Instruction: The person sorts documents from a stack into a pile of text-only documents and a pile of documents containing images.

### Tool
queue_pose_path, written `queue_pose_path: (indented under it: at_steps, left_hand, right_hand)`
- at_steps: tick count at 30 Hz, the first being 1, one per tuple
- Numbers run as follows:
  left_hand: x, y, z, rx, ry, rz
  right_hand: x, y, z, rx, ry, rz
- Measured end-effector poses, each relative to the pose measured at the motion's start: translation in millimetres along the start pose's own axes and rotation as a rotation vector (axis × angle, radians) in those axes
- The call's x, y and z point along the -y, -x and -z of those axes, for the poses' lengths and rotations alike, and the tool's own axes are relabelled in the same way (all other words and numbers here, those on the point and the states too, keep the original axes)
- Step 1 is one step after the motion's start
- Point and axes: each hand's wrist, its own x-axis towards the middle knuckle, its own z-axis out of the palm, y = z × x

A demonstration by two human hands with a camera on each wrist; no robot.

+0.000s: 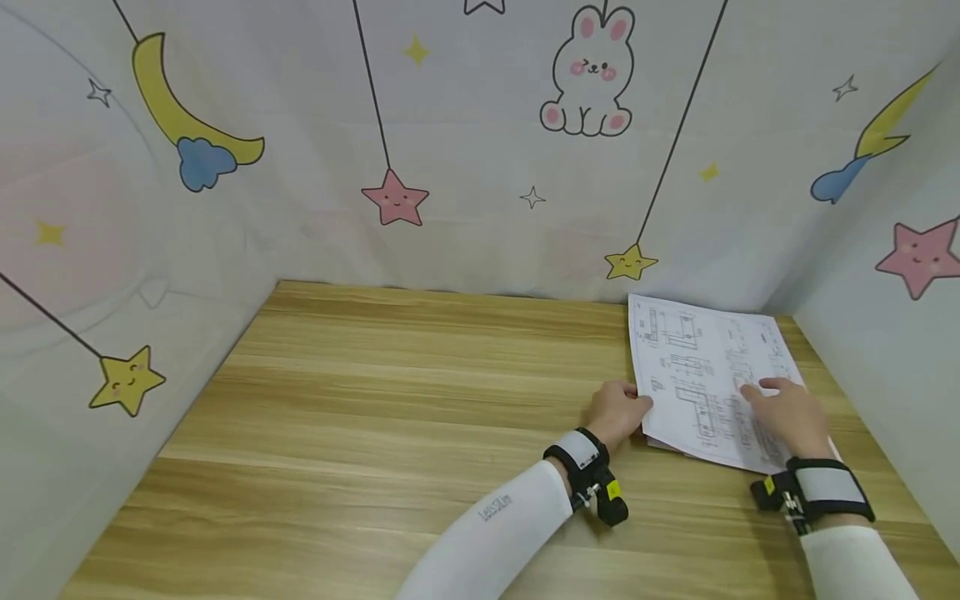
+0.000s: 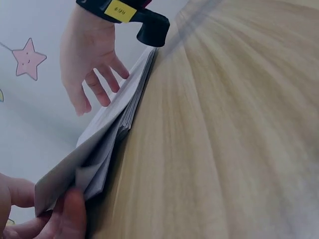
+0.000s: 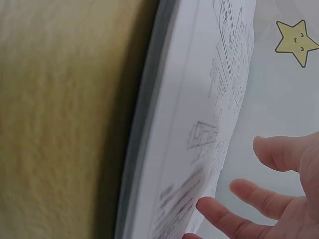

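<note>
A stack of paper sheets point(image 1: 705, 375) printed with technical line drawings lies at the right of the table. My left hand point(image 1: 617, 414) pinches the left edge of the upper sheets between thumb and fingers. In the left wrist view those sheets point(image 2: 75, 159) are lifted a little off the ones below, and a corner is bent near my fingertips point(image 2: 74, 214). My right hand point(image 1: 791, 412) hovers over the right part of the stack with its fingers spread. The right wrist view shows the right hand point(image 3: 279, 199) close above the printed page point(image 3: 199, 124), holding nothing.
The wooden table point(image 1: 375, 400) stretches to the left of the papers. Behind it hangs a white cloth wall point(image 1: 480, 242) with cartoon stars and a rabbit. A side wall point(image 1: 877, 358) stands close to the right of the stack. Both wrists wear camera straps.
</note>
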Motion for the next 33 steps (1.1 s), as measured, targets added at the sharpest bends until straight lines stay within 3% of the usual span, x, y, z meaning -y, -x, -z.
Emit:
queue_pose_path:
  at_steps: [9, 18, 26, 33]
  left_hand:
    - [-0.7, -2.9, -3.2, 0.040, 0.006, 0.025]
    - [6.8, -6.1, 1.0, 0.121, 0.171, 0.025]
    - [8.6, -6.9, 30.1, 0.184, 0.227, -0.036]
    - [10.4, -6.0, 70.8, 0.208, 0.189, -0.075]
  right_hand:
    - [3, 2, -7, -0.017, -0.040, 0.019]
    - [2, 1, -9, 0.018, -0.061, 0.035]
    - [19, 5, -6, 0.085, -0.190, 0.040]
    - [43, 14, -11, 0.134, -0.445, 0.054]
